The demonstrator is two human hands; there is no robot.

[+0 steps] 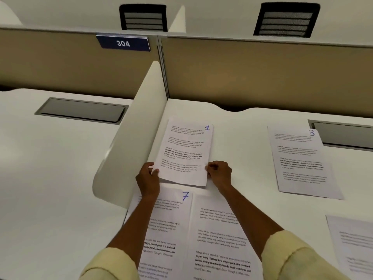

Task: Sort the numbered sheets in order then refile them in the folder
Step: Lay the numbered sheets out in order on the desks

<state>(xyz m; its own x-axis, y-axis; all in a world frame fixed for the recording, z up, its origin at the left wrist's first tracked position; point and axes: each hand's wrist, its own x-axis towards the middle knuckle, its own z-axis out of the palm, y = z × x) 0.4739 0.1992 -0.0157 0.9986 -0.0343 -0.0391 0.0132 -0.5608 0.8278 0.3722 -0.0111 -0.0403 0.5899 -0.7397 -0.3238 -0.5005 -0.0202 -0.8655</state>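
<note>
A printed sheet marked 1 (186, 152) lies on the white desk (238, 138) just right of the divider. My left hand (148, 178) pinches its lower left edge and my right hand (220, 173) pinches its lower right edge. Below it lies the sheet marked 7 (171, 221), partly under my left forearm. Beside that is another printed sheet (218, 235) whose number my right arm hides. The sheet marked 3 (302, 162) lies at the right. One more sheet (353, 245) is cut off at the right edge. No folder is in view.
A white curved divider (129, 142) stands left of the sheets. A tan partition (262, 73) with a blue 304 sign (123, 43) closes the back. Grey cable hatches (82, 110) (347, 136) sit in both desks. Two black chair backs show beyond.
</note>
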